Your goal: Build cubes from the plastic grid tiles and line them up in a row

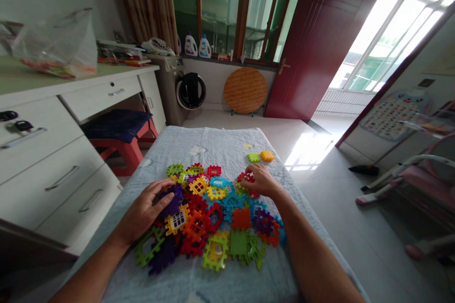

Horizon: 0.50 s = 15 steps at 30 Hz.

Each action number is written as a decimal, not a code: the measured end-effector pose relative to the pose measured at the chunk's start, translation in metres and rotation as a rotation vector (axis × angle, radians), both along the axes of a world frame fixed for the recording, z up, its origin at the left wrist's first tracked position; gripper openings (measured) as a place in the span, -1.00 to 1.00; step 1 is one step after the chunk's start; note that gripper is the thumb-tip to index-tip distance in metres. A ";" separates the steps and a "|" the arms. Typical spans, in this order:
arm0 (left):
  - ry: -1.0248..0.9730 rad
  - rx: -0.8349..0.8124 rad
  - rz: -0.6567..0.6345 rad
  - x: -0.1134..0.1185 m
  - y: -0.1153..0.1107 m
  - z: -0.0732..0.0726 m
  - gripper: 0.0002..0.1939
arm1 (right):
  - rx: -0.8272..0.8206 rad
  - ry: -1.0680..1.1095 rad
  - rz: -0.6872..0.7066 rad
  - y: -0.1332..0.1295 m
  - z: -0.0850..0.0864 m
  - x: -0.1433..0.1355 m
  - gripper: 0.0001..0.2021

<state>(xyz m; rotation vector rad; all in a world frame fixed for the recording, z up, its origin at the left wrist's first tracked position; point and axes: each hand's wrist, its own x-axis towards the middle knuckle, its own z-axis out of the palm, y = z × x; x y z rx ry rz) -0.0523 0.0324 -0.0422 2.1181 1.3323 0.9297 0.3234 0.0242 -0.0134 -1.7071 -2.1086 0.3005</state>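
Note:
A heap of colourful plastic interlocking building blocks with notched edges lies on the cloth-covered table (209, 147). On the heap's left side my left hand (147, 206) has its thumb and fingers around a purple block (172, 202). Just below that is a yellow window block (177, 220). My right hand (263, 181) reaches to the heap's right side, fingertips closed on a red block (246, 177); part of it is hidden by the fingers. Beyond this hand, a green block (253, 157) and an orange block (267, 155) lie side by side, apart from the heap.
White drawers (74, 175) and a red stool with a dark top (117, 125) stand left of the table. A washing machine (172, 85) and a round wooden board (245, 90) are at the back. On the right is a pink chair (423, 180).

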 end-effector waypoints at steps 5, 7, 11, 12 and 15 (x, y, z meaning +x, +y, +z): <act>-0.004 -0.014 -0.006 -0.001 0.000 -0.001 -0.54 | 0.044 0.033 0.003 0.004 -0.005 0.007 -0.71; -0.006 -0.017 -0.003 -0.001 0.001 -0.002 -0.53 | 0.115 0.085 -0.053 0.004 -0.002 0.023 -0.62; -0.005 -0.014 0.002 -0.001 0.001 -0.002 -0.54 | 0.125 0.092 -0.139 0.001 0.002 0.061 -0.51; -0.005 -0.008 0.003 -0.001 0.001 -0.002 -0.54 | 0.091 0.075 -0.125 0.000 0.002 0.067 -0.53; -0.001 0.006 0.007 -0.001 0.001 -0.001 -0.54 | -0.016 0.010 -0.048 -0.002 0.001 0.072 -0.59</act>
